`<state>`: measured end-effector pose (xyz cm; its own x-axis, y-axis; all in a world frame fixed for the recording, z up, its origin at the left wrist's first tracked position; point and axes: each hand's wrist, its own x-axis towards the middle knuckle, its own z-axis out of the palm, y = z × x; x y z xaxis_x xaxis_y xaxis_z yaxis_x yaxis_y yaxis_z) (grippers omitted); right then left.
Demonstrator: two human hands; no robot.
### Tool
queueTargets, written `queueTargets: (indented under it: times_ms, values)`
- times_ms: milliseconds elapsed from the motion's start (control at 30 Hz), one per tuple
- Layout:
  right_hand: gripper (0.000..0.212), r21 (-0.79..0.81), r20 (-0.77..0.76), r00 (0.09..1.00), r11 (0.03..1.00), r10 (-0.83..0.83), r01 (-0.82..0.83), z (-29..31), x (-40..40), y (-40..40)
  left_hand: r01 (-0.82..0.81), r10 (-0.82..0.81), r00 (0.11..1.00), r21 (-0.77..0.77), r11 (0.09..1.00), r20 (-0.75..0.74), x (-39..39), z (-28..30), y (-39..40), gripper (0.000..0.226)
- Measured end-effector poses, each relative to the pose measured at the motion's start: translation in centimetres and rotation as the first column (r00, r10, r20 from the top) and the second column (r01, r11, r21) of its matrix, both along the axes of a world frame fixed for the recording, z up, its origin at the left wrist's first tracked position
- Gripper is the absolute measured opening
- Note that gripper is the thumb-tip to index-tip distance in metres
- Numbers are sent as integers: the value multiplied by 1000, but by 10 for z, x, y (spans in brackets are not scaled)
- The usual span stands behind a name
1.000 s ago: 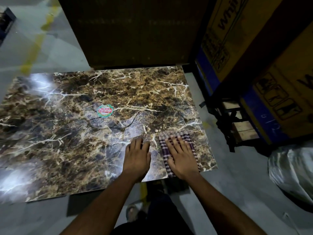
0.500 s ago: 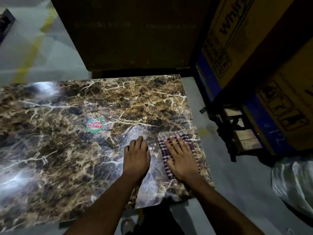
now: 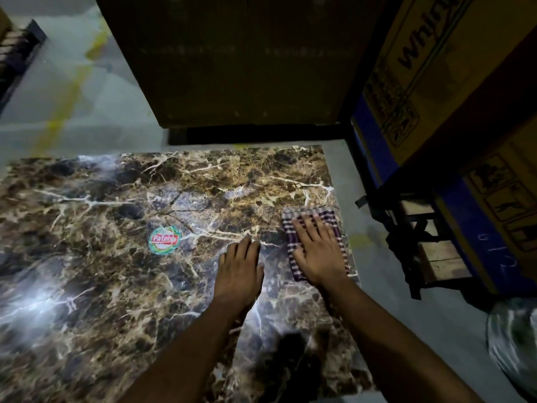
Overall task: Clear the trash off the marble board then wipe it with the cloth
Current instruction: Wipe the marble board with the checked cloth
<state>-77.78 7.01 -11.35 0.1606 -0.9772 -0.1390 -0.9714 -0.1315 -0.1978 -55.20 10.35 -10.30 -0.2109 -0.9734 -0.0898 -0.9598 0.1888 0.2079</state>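
– Marble board on the floor, boxes far right. Which step?
– Wiping, I'd judge. Right hand, fingers spread flat, presses the checked cloth at the right edge; left hand rests flat beside it, fingers together.
– Next?
– Sweep leftward; the round sticker left of the hands needs removing.

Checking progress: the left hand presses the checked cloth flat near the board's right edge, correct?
Not quite: the head view shows the right hand pressing the checked cloth flat near the board's right edge. The left hand rests on bare marble.
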Motion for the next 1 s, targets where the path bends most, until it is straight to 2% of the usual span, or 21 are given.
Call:
queueTargets:
  times_ms: [100,300,400,467,533,633,733,833,933,1000]
  values:
    - [73,18,-2,998,998,-67,67,1,21,-30,-17,17,1000,2,1000,6,-4,2,-17,49]
    - [73,31,-14,991,990,135,-135,2,11,-40,-28,28,999,24,999,-21,-6,2,-55,25]
    - [75,12,-10,998,998,66,-66,-2,-2,-65,-4,4,999,0,1000,32,-7,3,-64,32]
    - [76,2,5,1000,1000,-17,17,-4,5,-89,-6,7,999,-12,1000,49,-12,5,-71,42]
    - [77,13,-4,999,999,-33,33,-3,19,-107,-1,2,999,-18,1000,44,-17,6,-78,43]
    - [74,12,-11,994,994,107,-107,-2,25,-115,10,-9,1000,-18,1000,8,-22,5,-92,25]
    - [72,-14,-3,971,971,240,-240,-3,0,-127,19,-19,1000,-26,999,12,-24,3,-104,25]
    - [75,-5,-28,989,989,147,-147,-3,-13,-157,46,-43,997,-44,998,57,-24,2,-114,33]
    - [79,1,-9,1000,1000,-1,1,-3,10,-181,33,-31,998,-39,999,54,-26,3,-129,43]
    - [79,6,7,1000,1000,-6,6,-2,29,-183,30,-28,999,-47,998,27,-27,2,-138,36]
